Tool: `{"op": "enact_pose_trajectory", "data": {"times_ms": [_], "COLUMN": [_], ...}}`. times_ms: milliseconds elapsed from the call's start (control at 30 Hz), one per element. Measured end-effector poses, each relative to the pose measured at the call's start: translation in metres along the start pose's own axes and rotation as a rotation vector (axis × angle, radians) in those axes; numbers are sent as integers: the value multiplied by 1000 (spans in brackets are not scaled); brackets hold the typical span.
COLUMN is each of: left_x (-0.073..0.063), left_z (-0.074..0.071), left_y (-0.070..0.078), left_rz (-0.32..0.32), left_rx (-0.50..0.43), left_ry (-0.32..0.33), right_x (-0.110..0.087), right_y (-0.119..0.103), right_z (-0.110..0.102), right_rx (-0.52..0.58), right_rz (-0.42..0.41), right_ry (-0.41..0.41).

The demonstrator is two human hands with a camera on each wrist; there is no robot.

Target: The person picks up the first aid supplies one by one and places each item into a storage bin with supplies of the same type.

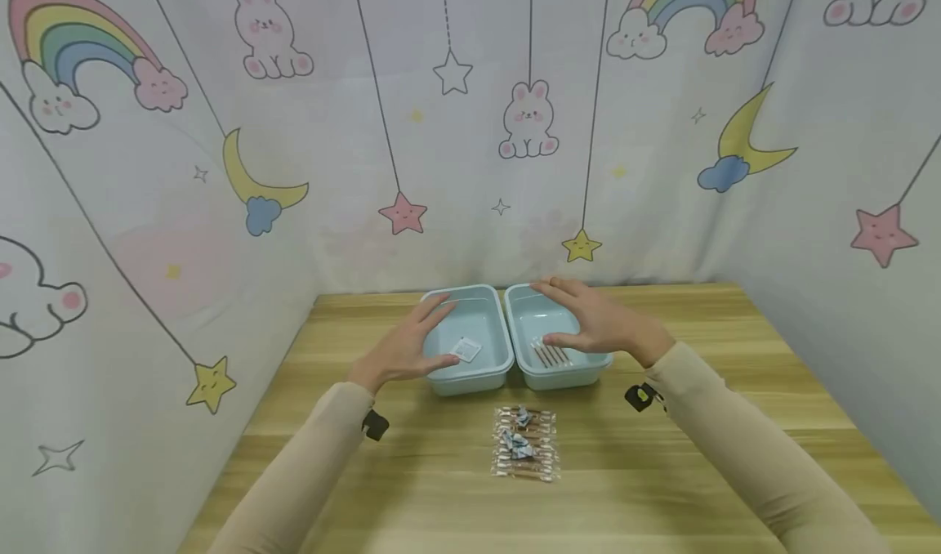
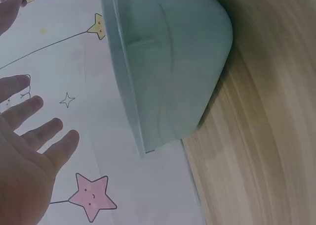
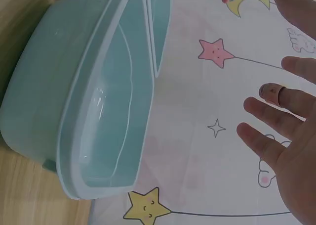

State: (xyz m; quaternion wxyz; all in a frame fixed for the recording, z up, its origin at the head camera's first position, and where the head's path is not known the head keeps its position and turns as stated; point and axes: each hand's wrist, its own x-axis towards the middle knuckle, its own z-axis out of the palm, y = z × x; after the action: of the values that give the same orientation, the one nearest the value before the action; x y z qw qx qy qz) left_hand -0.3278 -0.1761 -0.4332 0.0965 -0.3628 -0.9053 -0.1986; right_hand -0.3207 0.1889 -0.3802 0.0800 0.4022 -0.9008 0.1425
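Both hands are open and hold nothing. The left hand [image 1: 408,346] hangs over the left tub [image 1: 441,378] with its fingers straight and spread, and the left wrist view shows the same flat open palm next to the tub's wall. The right hand [image 1: 595,325] hangs over the right tub [image 1: 577,372], fingers straight too. I cannot tell if the thumbs touch the rims or float just above them. The two blue tubs sit side by side, touching, at the far side of the wooden table [image 1: 698,423]. Inside the left tub lies a small white packet [image 1: 466,349]. Inside the right tub lie a few thin sticks [image 1: 550,353], right under the right thumb. Near the person, well apart from the tubs, a pile of wrapped sticks [image 1: 524,444] lies flat on the table with some crumpled wrappers on top. I think this is the sorting part of the job, with the hands between picks. The next move would need one hand to come back to the pile and pinch one thin stick softly, without dragging the others along.
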Motion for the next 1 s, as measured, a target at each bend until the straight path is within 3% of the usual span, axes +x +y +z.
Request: {"op": "enact_pose_trajectory", "data": {"times_ms": [200,433,633,1000], "left_x": [-9,-17,-22,-36], "left_z": [7,15,31,44], "left_y": [-1,-8,-15,-19], "left_rz": [-42,-134,-148,-273], "left_rx": [-31,-40,-53,-109], "left_ry": [10,21,56,61], "right_x": [-1,1,1,1], "right_y": [-3,-5,-7,-19], "right_z": [9,19,30,42], "right_rx": [21,46,53,104], "right_rz": [-46,-92,-168,-247], "right_ry": [59,108,146,201]}}
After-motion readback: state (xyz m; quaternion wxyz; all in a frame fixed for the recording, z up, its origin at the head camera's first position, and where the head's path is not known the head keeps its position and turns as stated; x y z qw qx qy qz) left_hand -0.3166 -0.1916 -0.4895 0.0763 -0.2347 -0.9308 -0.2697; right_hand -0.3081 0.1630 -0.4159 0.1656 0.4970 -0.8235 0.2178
